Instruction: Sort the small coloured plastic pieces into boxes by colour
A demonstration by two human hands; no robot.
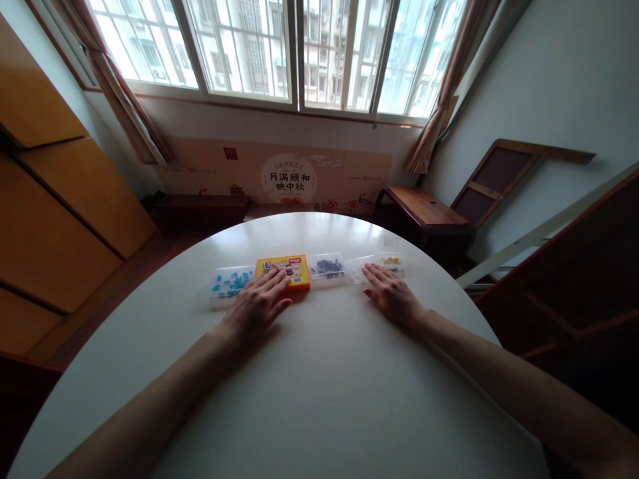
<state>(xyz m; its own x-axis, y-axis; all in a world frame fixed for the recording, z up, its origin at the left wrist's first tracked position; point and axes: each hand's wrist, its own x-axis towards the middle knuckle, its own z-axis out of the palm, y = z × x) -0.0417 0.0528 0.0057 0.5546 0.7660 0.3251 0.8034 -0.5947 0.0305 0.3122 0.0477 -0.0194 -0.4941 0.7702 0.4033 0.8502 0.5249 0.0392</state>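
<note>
My left hand (257,307) lies flat, grip open and empty, fingertips steadying the flat orange cardboard box (292,273). My right hand (392,297) is also open and empty, with a clear plastic tray (360,267) just beyond its fingertips.

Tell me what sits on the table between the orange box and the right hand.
A clear tray of dark blue pieces sits between the orange box and the right hand, seen in the head view.

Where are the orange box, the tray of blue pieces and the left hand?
Orange cardboard box (298,274): head view, top face.
Clear tray of blue pieces (213,285): head view, left rim.
Left hand (255,311): head view, its back.
</note>
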